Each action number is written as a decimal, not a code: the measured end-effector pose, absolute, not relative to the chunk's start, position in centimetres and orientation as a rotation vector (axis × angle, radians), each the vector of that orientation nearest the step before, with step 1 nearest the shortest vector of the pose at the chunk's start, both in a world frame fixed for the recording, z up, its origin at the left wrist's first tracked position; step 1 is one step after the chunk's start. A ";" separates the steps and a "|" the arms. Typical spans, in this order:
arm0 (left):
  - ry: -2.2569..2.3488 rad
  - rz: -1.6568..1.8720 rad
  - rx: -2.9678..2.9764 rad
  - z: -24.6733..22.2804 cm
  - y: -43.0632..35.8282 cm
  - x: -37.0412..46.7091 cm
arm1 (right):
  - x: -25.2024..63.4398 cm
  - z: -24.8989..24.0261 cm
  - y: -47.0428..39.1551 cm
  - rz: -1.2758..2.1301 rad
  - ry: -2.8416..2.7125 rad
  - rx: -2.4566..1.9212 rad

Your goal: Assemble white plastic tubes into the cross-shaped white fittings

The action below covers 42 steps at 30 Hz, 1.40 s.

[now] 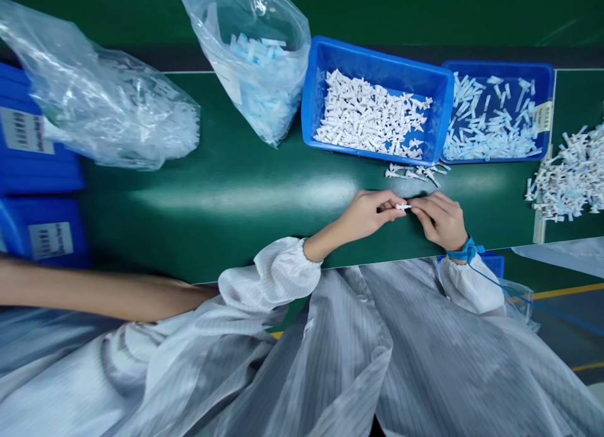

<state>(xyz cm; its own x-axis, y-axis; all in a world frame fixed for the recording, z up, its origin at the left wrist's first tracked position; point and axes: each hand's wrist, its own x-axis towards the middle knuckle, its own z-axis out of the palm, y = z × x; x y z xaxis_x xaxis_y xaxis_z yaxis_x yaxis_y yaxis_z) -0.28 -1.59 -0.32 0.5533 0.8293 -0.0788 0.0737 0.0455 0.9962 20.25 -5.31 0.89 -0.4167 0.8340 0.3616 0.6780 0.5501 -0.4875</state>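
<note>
My left hand (367,214) pinches a small white plastic fitting (402,206) between thumb and fingertips, above the green table. Close against it on the right, my right hand (442,219) is closed in a pinch at the fitting's right end. Whatever else its fingertips hold is hidden. A blue strap (466,251) with a cord circles my right wrist. Just beyond my hands, several white fittings with pale blue sleeves (415,173) lie loose. Behind them stands a blue bin of white fittings (372,119), beside a second blue bin of pale blue sleeves (495,125).
A large heap of joined white and pale blue pieces (573,175) lies at the right. At the back left are a clear bag of pale blue pieces (267,78) and one of white pieces (141,109). Labelled blue bins (42,166) and another person's arm (94,289) are at far left.
</note>
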 end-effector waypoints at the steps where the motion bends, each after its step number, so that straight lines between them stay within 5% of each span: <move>1: 0.833 0.688 1.429 -0.3 -1.6 -0.3 | 20.1 0.9 -5.3 0.359 -2.214 -1.212; 21: 0.796 0.926 1.783 -0.2 -2.0 -0.6 | 18.7 1.6 -5.1 0.576 -2.104 -1.201; 42: 0.856 0.884 1.264 -0.7 -2.6 0.2 | 15.4 1.1 -5.3 0.431 -1.946 -1.360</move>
